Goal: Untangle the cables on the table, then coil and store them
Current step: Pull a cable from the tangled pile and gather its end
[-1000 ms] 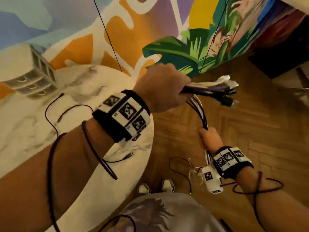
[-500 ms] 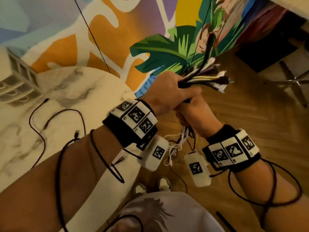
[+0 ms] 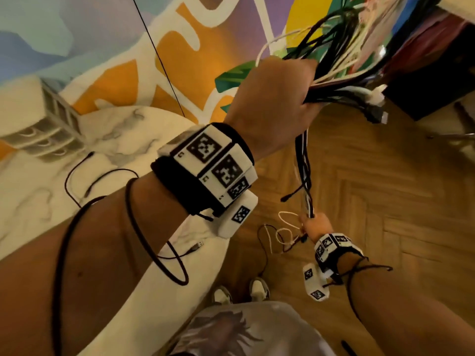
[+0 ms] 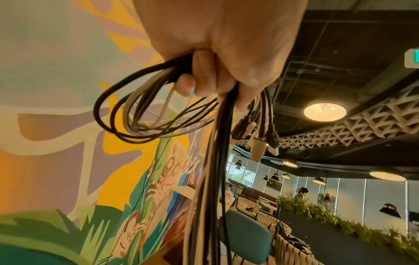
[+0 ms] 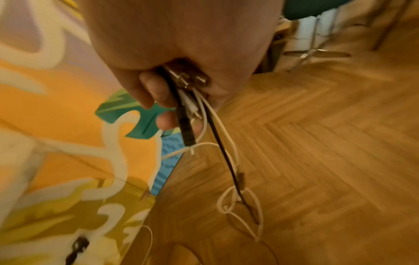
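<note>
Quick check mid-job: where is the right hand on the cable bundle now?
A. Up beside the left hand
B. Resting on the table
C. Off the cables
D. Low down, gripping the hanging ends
D: the right hand grips the hanging strands of the cable bundle well below the raised left hand.

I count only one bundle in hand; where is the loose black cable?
In the head view, the black cable lies on the marble table at left, beside the left forearm and below the drawer unit.
</note>
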The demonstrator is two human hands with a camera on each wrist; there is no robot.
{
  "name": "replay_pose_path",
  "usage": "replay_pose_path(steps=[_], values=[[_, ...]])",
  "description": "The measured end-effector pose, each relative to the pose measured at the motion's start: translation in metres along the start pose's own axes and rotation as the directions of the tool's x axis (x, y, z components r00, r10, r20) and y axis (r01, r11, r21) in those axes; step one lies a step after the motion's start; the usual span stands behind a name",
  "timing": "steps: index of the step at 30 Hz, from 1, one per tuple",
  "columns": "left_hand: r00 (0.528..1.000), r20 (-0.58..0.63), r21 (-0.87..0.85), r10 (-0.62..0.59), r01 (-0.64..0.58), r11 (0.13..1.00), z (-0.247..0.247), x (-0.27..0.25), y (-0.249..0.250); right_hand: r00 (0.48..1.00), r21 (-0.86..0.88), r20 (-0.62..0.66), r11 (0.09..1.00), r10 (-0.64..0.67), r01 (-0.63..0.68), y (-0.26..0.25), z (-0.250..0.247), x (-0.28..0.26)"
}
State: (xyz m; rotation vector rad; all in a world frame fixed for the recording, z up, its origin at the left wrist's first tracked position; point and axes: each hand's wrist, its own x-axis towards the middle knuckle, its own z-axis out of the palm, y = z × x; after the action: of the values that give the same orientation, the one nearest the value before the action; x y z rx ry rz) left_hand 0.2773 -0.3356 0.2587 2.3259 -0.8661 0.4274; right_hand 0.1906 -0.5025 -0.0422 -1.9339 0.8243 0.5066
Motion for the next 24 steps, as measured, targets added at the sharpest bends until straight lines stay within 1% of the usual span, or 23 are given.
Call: replay_pose_path(steps=[3, 7, 9, 10, 12, 13, 16, 18, 20, 24], values=[[0.999, -0.043, -0.013, 0.004, -0.005, 1.000, -0.003, 0.001, 0.001, 0.999, 0.047, -0.022, 0.998, 0.034, -0.033, -0.001, 0.003, 0.009], [0.996, -0.090, 0.008, -0.008, 0.009, 1.000, -0.013, 0.004, -0.005, 0.999, -0.059, -0.015, 0.998, -0.036, 0.035, 0.000, 0.002, 0.008], [0.994, -0.109, 0.031, -0.012, 0.015, 0.999, -0.018, 0.006, -0.010, 1.000, -0.206, -0.007, 0.978, -0.012, 0.010, 0.010, -0.001, 0.011], [0.992, -0.122, 0.043, -0.009, 0.015, 0.999, -0.021, 0.008, -0.012, 1.000, -0.316, -0.003, 0.949, 0.012, -0.013, 0.016, -0.003, 0.013], [0.987, -0.160, 0.067, 0.002, 0.009, 0.998, -0.028, 0.012, -0.015, 0.997, -0.519, 0.006, 0.853, 0.073, -0.060, 0.037, -0.008, 0.028], [0.985, -0.173, 0.081, 0.003, 0.011, 0.997, -0.030, 0.014, -0.016, 0.994, -0.566, 0.010, 0.820, 0.106, -0.082, 0.048, -0.010, 0.035], [0.983, -0.185, 0.102, -0.001, 0.021, 0.995, -0.033, 0.016, -0.020, 0.990, -0.609, 0.003, 0.786, 0.141, -0.110, 0.066, -0.019, 0.044], [0.985, -0.172, 0.105, -0.011, 0.030, 0.994, -0.034, 0.015, -0.024, 0.995, -0.631, -0.007, 0.771, 0.100, -0.082, 0.069, -0.024, 0.045], [0.985, -0.172, 0.104, -0.018, 0.036, 0.994, -0.035, 0.013, -0.027, 0.996, -0.636, -0.031, 0.767, 0.089, -0.088, 0.071, -0.030, 0.047], [0.988, -0.153, 0.101, -0.036, 0.052, 0.993, -0.033, 0.012, -0.027, 0.983, -0.609, -0.111, 0.772, 0.147, -0.184, 0.078, -0.042, 0.054]])
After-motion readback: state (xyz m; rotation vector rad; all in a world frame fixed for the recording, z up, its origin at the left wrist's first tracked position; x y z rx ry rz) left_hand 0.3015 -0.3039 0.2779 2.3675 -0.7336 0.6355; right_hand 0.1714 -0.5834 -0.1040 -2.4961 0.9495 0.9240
